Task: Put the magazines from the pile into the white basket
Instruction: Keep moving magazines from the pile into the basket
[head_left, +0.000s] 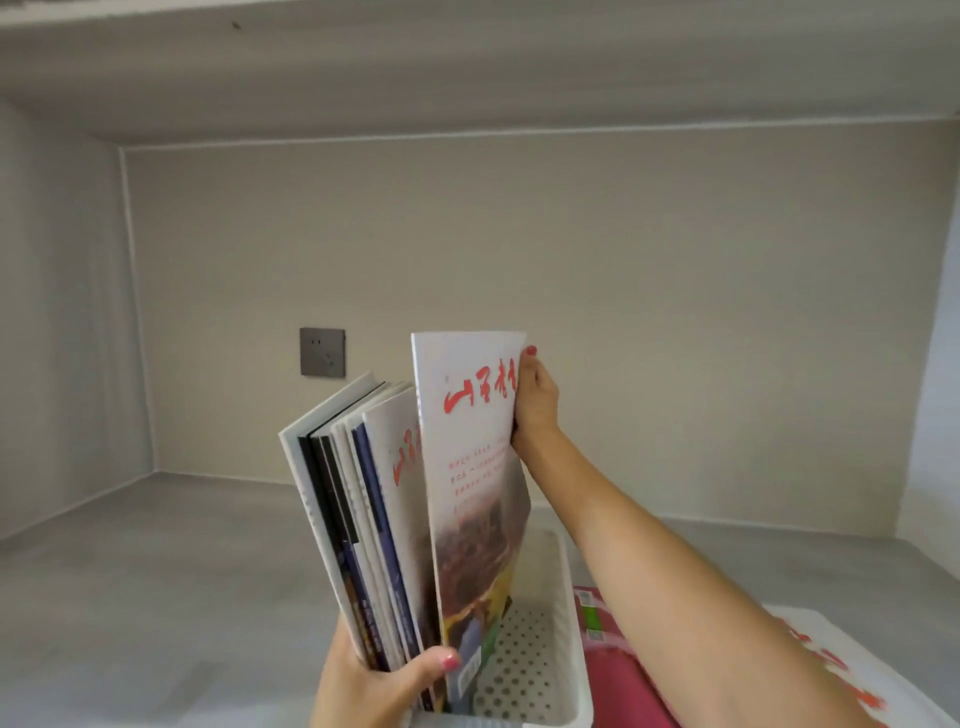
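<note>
A white perforated basket (563, 613) stands on the grey counter at the bottom middle. Several magazines (358, 519) stand upright in its left part, leaning left. My left hand (374, 686) clasps their lower edges, thumb on the front. My right hand (535, 400) grips the top right edge of a white magazine with red lettering (470, 467), which stands upright in the basket to the right of the others. The pile (623, 675) lies right of the basket under my right arm, with a pink cover and a white one showing.
The grey counter (156, 571) runs into a walled recess with a shelf overhead. A dark wall socket (322, 352) sits on the back wall, behind the magazines. The left wall and right wall close in the sides.
</note>
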